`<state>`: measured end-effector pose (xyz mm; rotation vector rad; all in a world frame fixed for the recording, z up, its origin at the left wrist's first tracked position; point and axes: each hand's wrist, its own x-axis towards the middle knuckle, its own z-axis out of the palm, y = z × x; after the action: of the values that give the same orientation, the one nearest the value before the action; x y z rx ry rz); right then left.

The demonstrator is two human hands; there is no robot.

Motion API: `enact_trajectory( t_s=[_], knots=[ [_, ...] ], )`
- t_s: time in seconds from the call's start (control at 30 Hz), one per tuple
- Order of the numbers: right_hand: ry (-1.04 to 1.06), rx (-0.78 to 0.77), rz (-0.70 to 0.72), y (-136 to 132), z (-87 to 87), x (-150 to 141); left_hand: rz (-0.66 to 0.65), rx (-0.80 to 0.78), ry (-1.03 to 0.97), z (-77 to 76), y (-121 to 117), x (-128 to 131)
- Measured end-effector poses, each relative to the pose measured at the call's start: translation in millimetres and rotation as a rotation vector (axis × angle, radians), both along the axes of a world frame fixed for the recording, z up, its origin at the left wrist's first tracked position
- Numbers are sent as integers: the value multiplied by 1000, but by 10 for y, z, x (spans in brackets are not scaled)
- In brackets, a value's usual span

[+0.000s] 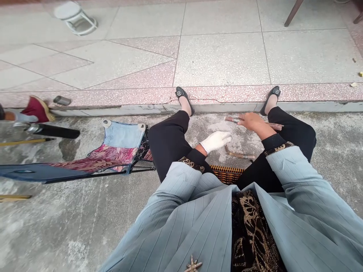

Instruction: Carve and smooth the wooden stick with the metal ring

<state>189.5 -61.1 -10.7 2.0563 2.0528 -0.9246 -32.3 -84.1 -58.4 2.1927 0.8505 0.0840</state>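
Note:
My left hand (216,141) wears a white glove and is held over the concrete between my knees. Its fingers point right, loosely stretched, with nothing visible in them. My bare right hand (252,121) is closed around a brownish wooden stick (274,126), whose left end shows a wire-like wrapping. That stick lies roughly level, reaching toward my right knee. Below it, on the ground, rests a second wooden piece (241,155) with a bent left end and a similar wrapping. My left glove is a little above and left of this piece, apart from it.
Beneath me shows the edge of a woven seat (227,174). A patterned fabric folding recliner (107,156) stands close on my left. Farther left are another person's red shoe (36,108) and a metal cup (61,100). A raised tiled step (221,60) runs ahead, with a white stool (76,19).

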Motion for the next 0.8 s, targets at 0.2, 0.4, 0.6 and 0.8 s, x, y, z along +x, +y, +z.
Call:
enact_trajectory(
  t_s=[0.2, 0.4, 0.6, 0.8],
  knots=[
    [-15, -471, 301, -145, 40, -99, 96, 19, 26, 68, 67, -68],
    [652, -541, 362, -133, 129, 30, 270, -194, -257, -69, 131, -76],
    [741, -146, -65, -74, 80, -15, 261, -295, -229, -133, 66, -26],
    [57, 22, -12, -17, -92, -100, 158, -239, -148, -142, 6, 12]
  ],
)
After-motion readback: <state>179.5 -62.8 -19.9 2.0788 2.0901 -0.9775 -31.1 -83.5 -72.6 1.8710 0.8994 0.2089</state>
